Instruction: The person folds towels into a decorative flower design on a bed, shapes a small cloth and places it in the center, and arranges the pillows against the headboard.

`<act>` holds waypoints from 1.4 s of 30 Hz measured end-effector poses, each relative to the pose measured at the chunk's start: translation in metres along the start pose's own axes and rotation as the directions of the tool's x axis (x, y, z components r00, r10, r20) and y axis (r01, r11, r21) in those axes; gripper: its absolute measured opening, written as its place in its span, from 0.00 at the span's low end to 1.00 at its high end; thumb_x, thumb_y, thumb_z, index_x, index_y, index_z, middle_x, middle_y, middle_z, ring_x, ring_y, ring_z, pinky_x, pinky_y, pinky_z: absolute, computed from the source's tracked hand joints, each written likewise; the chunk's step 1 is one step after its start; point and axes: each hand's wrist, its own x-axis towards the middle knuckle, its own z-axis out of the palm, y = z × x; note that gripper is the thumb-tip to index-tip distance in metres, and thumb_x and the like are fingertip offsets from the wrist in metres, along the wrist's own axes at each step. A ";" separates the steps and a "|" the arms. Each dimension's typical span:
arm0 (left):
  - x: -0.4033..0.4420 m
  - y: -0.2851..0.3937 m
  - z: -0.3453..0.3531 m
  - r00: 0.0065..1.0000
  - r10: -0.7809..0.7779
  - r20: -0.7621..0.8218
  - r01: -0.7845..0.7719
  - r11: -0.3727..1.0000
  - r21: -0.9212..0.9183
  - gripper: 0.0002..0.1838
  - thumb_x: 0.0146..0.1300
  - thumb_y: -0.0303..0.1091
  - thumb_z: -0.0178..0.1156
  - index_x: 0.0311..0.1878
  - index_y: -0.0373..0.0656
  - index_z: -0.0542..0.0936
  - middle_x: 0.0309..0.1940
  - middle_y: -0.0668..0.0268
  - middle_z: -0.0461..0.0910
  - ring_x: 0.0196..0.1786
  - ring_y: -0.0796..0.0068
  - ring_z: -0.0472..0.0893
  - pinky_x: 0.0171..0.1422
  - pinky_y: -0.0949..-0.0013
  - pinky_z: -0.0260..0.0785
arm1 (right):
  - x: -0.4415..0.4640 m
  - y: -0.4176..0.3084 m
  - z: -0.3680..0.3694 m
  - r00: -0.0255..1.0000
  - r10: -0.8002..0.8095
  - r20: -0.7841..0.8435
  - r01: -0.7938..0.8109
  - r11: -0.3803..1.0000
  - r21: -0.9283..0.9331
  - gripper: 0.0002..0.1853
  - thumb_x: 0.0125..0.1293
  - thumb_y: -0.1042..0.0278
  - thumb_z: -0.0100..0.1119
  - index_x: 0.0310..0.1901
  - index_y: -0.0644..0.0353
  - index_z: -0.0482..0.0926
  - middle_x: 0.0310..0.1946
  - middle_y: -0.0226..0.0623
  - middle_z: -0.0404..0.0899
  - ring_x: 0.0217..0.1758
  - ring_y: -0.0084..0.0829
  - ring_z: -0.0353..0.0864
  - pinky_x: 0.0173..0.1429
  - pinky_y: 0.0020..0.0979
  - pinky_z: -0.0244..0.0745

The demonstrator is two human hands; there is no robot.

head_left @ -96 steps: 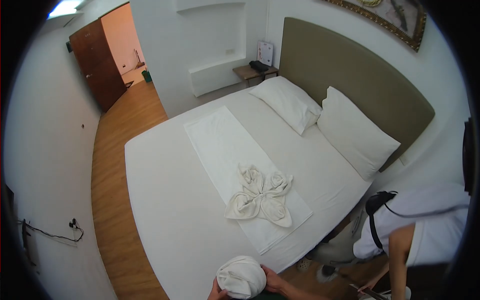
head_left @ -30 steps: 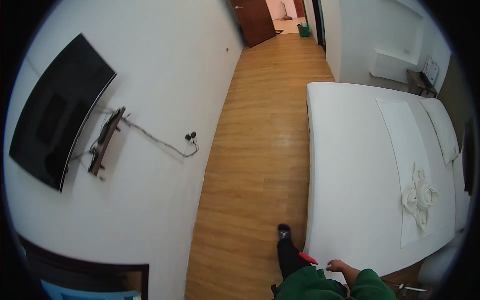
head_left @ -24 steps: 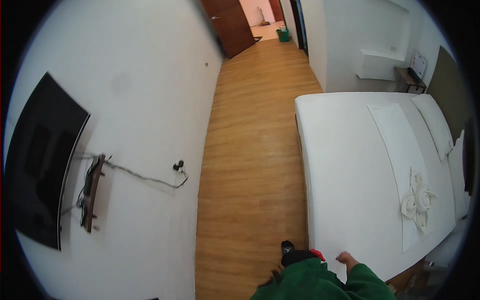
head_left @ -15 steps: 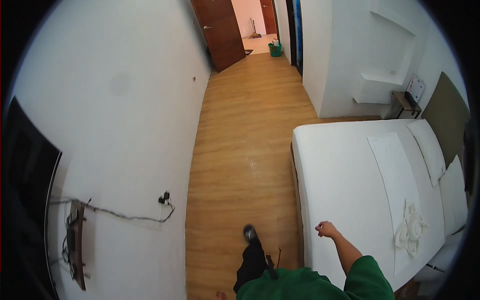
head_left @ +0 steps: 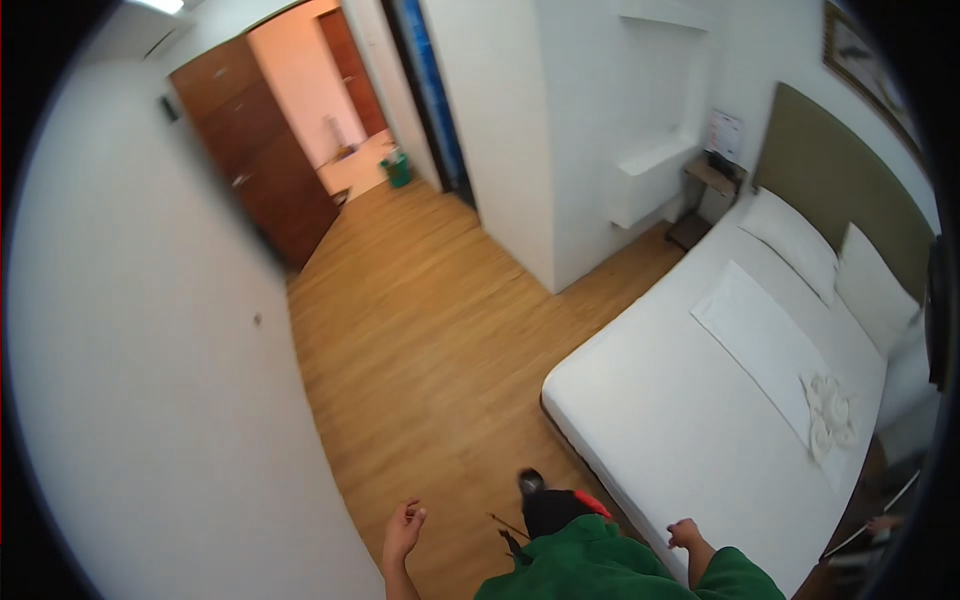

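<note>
My left hand (head_left: 405, 524) hangs over the wood floor at the lower left, fingers loosely curled and apart, holding nothing. My right hand (head_left: 684, 533) is above the near edge of the white bed (head_left: 650, 420), its fingers curled in; whether anything is inside them is hidden. On the bed a folded white towel shape (head_left: 830, 415) lies on a white cloth strip (head_left: 755, 325). Two white pillows, one at the back (head_left: 790, 235) and one nearer (head_left: 875, 285), rest by the green headboard (head_left: 840, 165).
A brown door (head_left: 255, 150) stands open at the upper left, with a green bin (head_left: 397, 170) beyond it. A wall corner (head_left: 550, 200) juts out near the bed. Beside the headboard is a small side table (head_left: 712, 178). Another person's hand (head_left: 883, 524) shows at the far right near a pole.
The white rolled cloth held earlier is no longer in my hands. The view has swung toward the door and the television has left it. My left hand has come up into fuller view.
</note>
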 end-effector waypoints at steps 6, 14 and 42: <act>0.248 -0.030 0.007 0.933 -0.146 0.330 0.169 0.985 -0.043 0.19 0.69 0.44 0.60 0.54 0.39 0.80 0.34 0.65 0.84 0.37 0.72 0.82 0.44 0.68 0.75 | 0.090 -0.049 0.027 0.936 0.226 0.269 -0.335 0.806 0.489 0.21 0.57 0.52 0.67 0.49 0.54 0.83 0.45 0.42 0.85 0.50 0.45 0.84 0.51 0.46 0.79; 0.540 0.053 0.044 0.827 -0.037 0.561 0.005 0.998 0.059 0.20 0.71 0.44 0.57 0.57 0.40 0.77 0.40 0.58 0.83 0.43 0.67 0.83 0.45 0.64 0.76 | 0.257 -0.164 -0.387 0.808 0.460 -0.368 0.055 0.562 0.825 0.29 0.66 0.45 0.58 0.59 0.61 0.75 0.37 0.41 0.87 0.34 0.34 0.86 0.42 0.36 0.80; 0.766 0.683 0.703 -0.175 -0.207 0.963 -0.776 0.631 -0.005 0.23 0.71 0.46 0.58 0.61 0.42 0.76 0.41 0.65 0.82 0.47 0.76 0.80 0.54 0.70 0.72 | 0.424 -0.043 -0.426 0.347 0.860 0.373 -0.546 -0.138 0.826 0.24 0.65 0.50 0.56 0.55 0.59 0.78 0.49 0.51 0.82 0.51 0.46 0.82 0.49 0.49 0.76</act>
